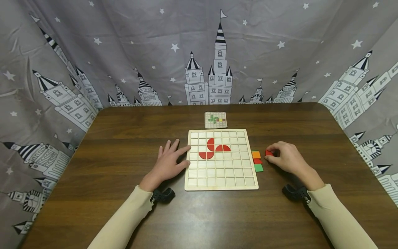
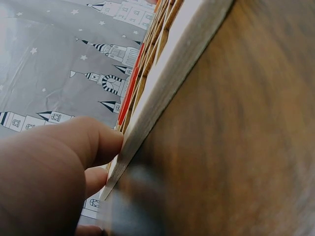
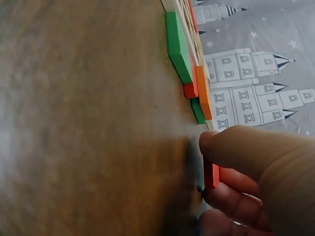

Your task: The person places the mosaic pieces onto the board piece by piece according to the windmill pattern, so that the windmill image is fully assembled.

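A pale wooden grid board (image 1: 221, 180) lies on the table with red quarter-round pieces (image 1: 210, 148) set in cells of its upper left part. My left hand (image 1: 166, 165) rests at the board's left edge, fingers spread, with thumb and index fingertips on the rim. Off to the right of the board, my right hand (image 1: 287, 157) pinches a small red tile (image 3: 211, 173) between thumb and fingers. Between that hand and the board's right edge lie an orange tile (image 1: 256, 154), a red tile (image 1: 257, 161) and a green tile (image 1: 258, 168), bunched together; another dark green piece (image 3: 198, 111) shows beside them.
A small printed pattern card (image 1: 216, 120) with green, red and yellow shapes on a grid lies just beyond the board. The brown wooden table (image 1: 124, 138) reaches back to a grey curtain (image 1: 174, 31) printed with castles and stars.
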Demonstrator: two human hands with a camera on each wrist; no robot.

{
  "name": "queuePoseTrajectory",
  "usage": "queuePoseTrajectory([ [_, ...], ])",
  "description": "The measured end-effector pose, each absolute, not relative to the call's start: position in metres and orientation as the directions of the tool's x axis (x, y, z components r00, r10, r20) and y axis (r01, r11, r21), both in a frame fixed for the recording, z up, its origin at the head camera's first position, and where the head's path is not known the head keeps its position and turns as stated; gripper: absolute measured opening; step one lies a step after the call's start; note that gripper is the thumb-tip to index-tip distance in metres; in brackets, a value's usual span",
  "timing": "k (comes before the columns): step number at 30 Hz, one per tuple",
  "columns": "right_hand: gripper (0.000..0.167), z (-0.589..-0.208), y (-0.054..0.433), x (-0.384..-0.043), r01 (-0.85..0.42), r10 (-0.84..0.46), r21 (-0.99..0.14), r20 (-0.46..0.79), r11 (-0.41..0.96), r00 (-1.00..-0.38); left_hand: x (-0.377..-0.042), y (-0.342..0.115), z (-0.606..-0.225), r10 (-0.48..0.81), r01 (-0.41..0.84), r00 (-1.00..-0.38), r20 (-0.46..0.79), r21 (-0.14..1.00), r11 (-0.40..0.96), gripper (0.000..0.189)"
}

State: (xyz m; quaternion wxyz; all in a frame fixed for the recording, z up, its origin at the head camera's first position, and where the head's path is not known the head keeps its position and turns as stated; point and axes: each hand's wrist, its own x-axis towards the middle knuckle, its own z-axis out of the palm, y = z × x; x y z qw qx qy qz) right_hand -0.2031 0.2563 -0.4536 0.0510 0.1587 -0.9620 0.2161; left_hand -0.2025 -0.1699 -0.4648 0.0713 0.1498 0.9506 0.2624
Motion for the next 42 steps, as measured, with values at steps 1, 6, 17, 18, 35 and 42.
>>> queuePoseTrajectory([
  [1,0.022,-0.453,0.257,-0.203,-0.321,-0.277,-0.402,0.164,0.857,-0.947,-0.203,-0.17,-0.465,0.322,0.246,-0.945,-0.058,0.52,0.818,0.058],
  [6,0.023,-0.452,0.257,-0.204,-0.302,-0.257,-0.407,0.162,0.862,-0.953,-0.202,-0.17,-0.464,0.32,0.244,-0.946,-0.06,0.519,0.819,0.057],
  [17,0.024,-0.442,0.243,-0.202,-0.374,-0.31,-0.435,0.213,0.819,-0.927,-0.202,-0.17,-0.465,0.318,0.24,-0.946,-0.064,0.521,0.819,0.059],
  [18,0.024,-0.441,0.241,-0.202,-0.377,-0.314,-0.44,0.212,0.815,-0.925,-0.202,-0.17,-0.465,0.319,0.241,-0.946,-0.063,0.522,0.818,0.059],
  [35,0.02,-0.431,0.184,-0.213,-0.436,-0.389,-0.443,0.197,0.784,-0.9,-0.201,-0.17,-0.465,0.327,0.251,-0.944,-0.052,0.528,0.811,0.057],
  [42,0.021,-0.432,0.153,-0.216,-0.454,-0.425,-0.437,0.169,0.776,-0.889,-0.201,-0.17,-0.466,0.324,0.254,-0.945,-0.041,0.53,0.809,0.057],
])
